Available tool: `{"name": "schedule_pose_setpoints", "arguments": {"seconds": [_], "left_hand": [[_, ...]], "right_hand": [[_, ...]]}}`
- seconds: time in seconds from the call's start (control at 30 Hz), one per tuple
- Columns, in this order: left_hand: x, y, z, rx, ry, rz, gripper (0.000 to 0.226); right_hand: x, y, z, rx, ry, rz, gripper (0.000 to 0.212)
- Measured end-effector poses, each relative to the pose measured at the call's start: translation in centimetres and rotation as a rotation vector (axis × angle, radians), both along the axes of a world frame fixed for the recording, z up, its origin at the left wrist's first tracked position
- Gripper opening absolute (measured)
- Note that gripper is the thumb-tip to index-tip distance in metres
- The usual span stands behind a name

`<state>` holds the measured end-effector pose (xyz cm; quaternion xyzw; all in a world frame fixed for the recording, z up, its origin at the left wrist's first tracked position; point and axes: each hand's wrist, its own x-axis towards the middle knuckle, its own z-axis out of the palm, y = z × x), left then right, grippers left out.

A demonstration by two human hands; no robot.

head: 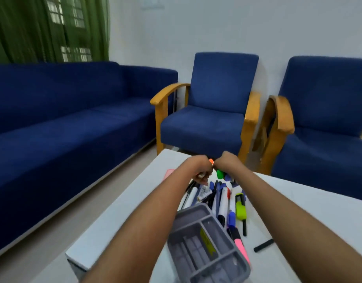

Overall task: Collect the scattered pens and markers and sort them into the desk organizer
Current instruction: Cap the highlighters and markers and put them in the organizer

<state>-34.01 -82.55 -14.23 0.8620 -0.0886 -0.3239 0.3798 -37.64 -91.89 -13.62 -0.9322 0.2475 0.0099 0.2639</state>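
Still collecting: both my hands are at the far end of the pile (221, 199). Left hand (198, 170) curled round some pens, right hand (225, 162) pinching an orange marker (211, 160), I think. Organizer (206, 246) sits near me, looks empty. Next, carry these back and drop them in.

head cam | looks fwd-down | near table (123, 203) | sofa (63, 119) beyond

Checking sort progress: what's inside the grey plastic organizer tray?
The grey plastic organizer tray shows bare compartments apart from a yellow label in one slot; no pens inside. The left forearm covers its near-left corner, so that part is hidden.
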Motion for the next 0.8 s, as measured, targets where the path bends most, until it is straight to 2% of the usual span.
{"name": "schedule_pose_setpoints", "arguments": {"seconds": [0.17, 0.27, 0.43, 0.6, 0.7, 0.8], "left_hand": [[-4.2, 1.2, 1.7, 0.116, 0.075, -0.095, 0.021], [-6.6, 0.6, 2.9, 0.182, 0.074, -0.146, 0.02], [-7.0, -1.6, 2.8, 0.28, 0.083, -0.203, 0.019], [-6.2, -3.1, 2.2, 0.433, 0.103, -0.248, 0.039], [-6.0, -3.1, 2.3, 0.458, 0.108, -0.303, 0.036], [-6.2, -2.6, 3.0, 0.466, 0.102, -0.342, 0.029]], "right_hand": [[-5.9, 1.7, 2.3, 0.079, 0.074, -0.04, 0.012], [-8.6, 1.6, 3.2, 0.11, 0.086, -0.086, 0.023], [-9.5, 0.9, 1.6, 0.147, 0.109, -0.167, 0.007], [-9.2, 0.0, 0.1, 0.168, 0.174, -0.169, 0.025], [-8.9, -0.1, -0.6, 0.094, 0.175, -0.123, 0.034], [-9.3, -0.1, -0.3, 0.062, 0.169, -0.123, 0.03]]}}
